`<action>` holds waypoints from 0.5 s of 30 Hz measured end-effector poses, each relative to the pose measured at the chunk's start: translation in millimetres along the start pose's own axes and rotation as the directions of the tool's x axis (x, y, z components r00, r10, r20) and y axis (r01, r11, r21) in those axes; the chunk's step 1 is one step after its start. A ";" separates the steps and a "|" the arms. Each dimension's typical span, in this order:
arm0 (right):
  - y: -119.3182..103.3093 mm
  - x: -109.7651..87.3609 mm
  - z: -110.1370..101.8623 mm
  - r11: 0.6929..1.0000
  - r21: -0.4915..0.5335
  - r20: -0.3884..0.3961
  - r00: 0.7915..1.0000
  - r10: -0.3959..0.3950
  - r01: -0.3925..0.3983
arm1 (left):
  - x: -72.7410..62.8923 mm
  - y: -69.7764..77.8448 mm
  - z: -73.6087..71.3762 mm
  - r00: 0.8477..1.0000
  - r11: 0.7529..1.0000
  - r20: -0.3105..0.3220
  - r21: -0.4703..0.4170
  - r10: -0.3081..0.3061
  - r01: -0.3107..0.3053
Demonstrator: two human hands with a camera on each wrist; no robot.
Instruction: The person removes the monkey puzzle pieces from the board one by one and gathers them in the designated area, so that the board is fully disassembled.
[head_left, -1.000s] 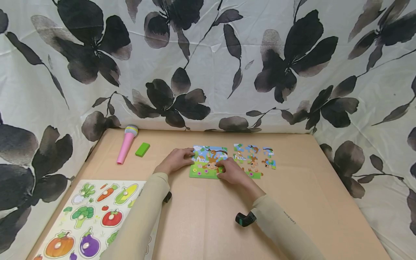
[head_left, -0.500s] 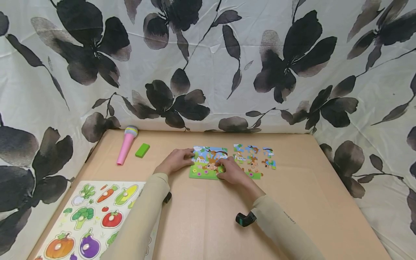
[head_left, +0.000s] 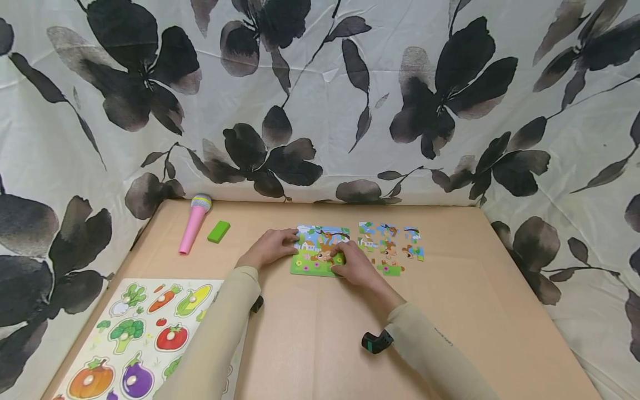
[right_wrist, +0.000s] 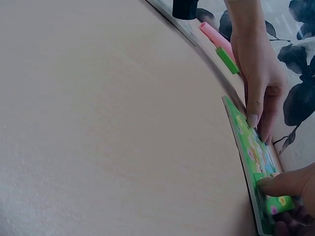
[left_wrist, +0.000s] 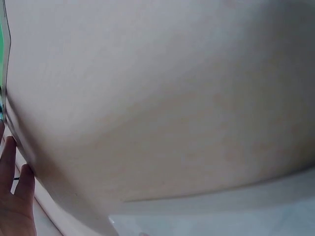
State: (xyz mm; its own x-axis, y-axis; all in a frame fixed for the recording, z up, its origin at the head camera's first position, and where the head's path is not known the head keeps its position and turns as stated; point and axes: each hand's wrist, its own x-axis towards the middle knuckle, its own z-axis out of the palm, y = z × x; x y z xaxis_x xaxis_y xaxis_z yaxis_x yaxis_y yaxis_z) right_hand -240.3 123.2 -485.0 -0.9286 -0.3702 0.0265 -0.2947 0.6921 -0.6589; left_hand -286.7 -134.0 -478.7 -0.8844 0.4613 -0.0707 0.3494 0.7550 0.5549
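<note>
A jigsaw board with a monkey, a house and a green flowered strip lies at the back middle of the table. My left hand rests at its left edge, fingertips touching it; in the left wrist view only a few fairly straight fingers show. My right hand is over the board's right side. The right wrist view has its thumb and fingers pinching a green flowered puzzle piece, tilted over the board's end. That hand hides the board's lower right corner in the head view.
Several loose puzzle pieces lie right of the board. A pink toy microphone and a green block are at the back left. A vegetable board covers the front left, partly beneath my left sleeve. Floral cloth hangs behind the table.
My right hand has shifted very slightly left over the board, and a bit more green shows by its fingertips. My left hand stays at the left edge.
</note>
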 end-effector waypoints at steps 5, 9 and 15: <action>1.3 1.5 2.3 0.999 0.034 -0.006 1.000 -0.004 0.005 | 0.0 -0.8 0.7 1.000 1.000 0.001 -0.002 -0.001 0.001; 2.9 3.8 3.3 0.998 0.053 0.022 1.000 0.022 -0.023 | -0.3 -0.8 0.6 1.000 1.000 0.000 -0.002 0.002 -0.002; 5.5 5.0 4.5 0.995 0.073 0.024 0.997 0.072 -0.073 | -0.2 -1.1 0.2 1.000 1.000 -0.015 -0.010 0.010 -0.010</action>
State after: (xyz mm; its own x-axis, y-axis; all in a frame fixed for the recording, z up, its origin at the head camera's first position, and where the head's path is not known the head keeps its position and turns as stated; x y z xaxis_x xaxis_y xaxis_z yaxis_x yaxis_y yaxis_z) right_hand -245.5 122.3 -491.9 -0.9417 -0.3342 -0.0388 -0.2086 0.6705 -0.7119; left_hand -286.8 -134.8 -479.4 -0.8854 0.4619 -0.0531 0.3551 0.7455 0.5640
